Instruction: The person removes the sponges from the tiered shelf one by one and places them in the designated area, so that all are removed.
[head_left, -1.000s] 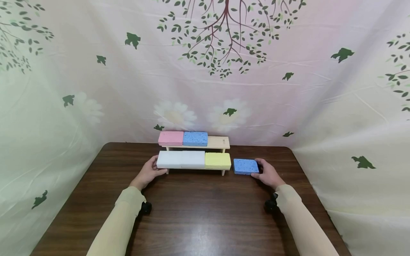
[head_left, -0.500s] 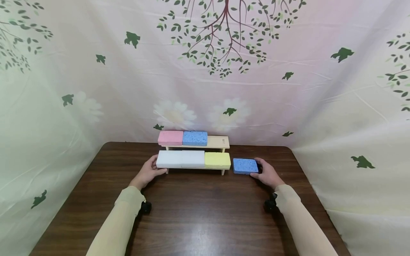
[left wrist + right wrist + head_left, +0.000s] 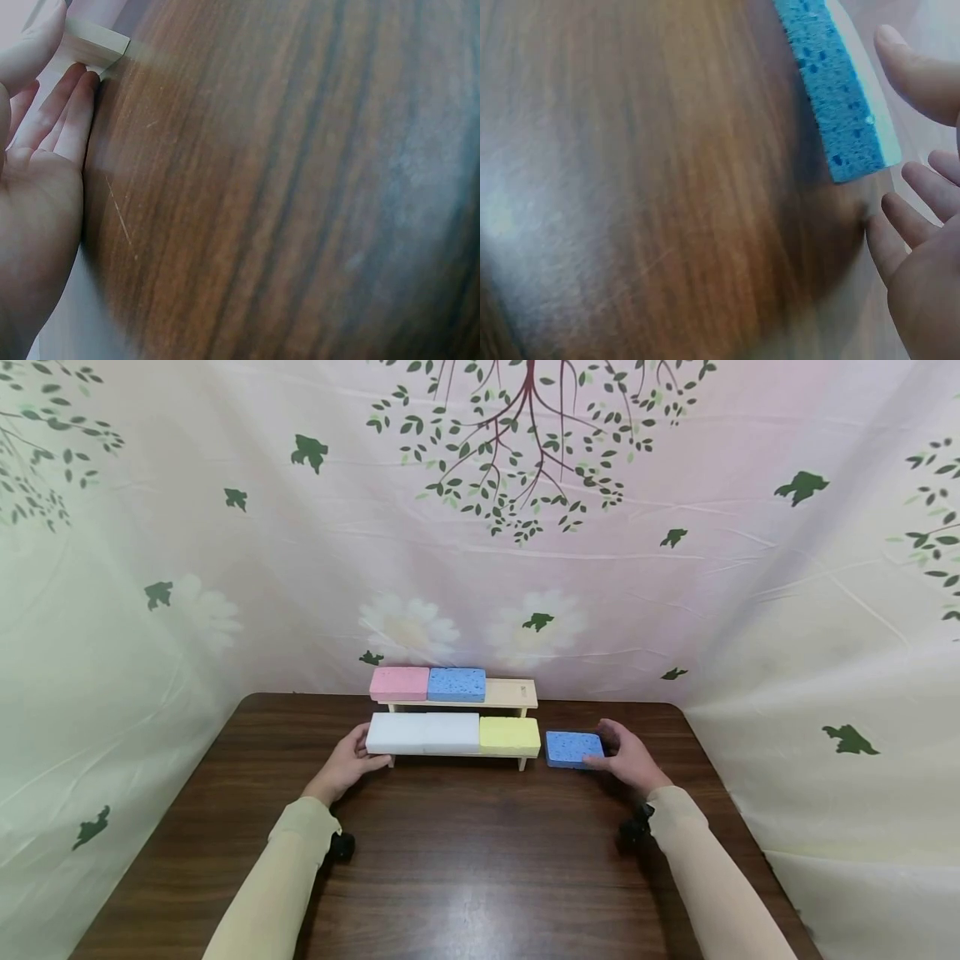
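Observation:
A two-step wooden rack [image 3: 512, 693] stands at the back of the table. Two white sponges [image 3: 423, 733] and a yellow sponge [image 3: 510, 736] line its front step. A pink sponge [image 3: 401, 683] and a blue sponge [image 3: 457, 685] lie on the rear step. My left hand [image 3: 347, 766] holds the front step's left end, thumb at the front; in the left wrist view its fingers reach the wood's end [image 3: 101, 45]. Right of the rack, another blue sponge [image 3: 573, 749] lies flat on the table. My right hand [image 3: 632, 762] is beside it, fingers spread and apart from it in the right wrist view.
The dark wood-grain table [image 3: 480, 843] extends in front of the rack. A printed cloth backdrop [image 3: 480, 585] with leaves, birds and flowers hangs behind and along both sides. The right part of the rear step shows bare wood.
My right hand has loosened from the blue sponge on the table, its fingers spreading away to the right. That sponge is nearly where it was. The left hand stays in place.

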Demonstrator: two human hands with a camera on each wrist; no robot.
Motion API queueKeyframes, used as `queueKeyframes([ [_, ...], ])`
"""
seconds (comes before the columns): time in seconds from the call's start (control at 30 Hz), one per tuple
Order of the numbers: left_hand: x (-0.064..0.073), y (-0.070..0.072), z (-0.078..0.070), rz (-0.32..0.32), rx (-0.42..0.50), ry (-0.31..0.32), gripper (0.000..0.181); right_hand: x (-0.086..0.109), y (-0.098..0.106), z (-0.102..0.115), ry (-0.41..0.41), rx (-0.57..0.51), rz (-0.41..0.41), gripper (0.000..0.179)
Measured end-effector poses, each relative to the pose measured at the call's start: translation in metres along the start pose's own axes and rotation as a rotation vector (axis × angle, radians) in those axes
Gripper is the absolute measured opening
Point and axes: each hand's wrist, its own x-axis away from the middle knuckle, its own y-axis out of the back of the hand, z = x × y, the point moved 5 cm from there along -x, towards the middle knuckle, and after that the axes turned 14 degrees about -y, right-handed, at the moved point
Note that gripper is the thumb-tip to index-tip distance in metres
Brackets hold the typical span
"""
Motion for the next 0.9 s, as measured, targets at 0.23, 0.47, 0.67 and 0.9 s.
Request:
queueKeyframes([
  [0.23,0.001,0.001,0.001,0.01,0.013,-0.002,0.085,-0.002,0.003,0.012,0.056,-0.034,-0.02,0.096],
  [0.47,-0.001,0.0,0.004,0.008,0.021,0.005,0.084,-0.001,-0.002,0.036,0.092,-0.072,-0.022,0.091],
  [0.67,0.0,0.0,0.004,0.019,0.021,0.008,0.084,-0.002,-0.006,0.057,0.126,-0.092,-0.008,0.094],
  [0.9,0.001,0.0,0.003,0.017,0.047,0.009,0.083,-0.002,-0.011,0.079,0.154,-0.098,0.013,0.093],
])
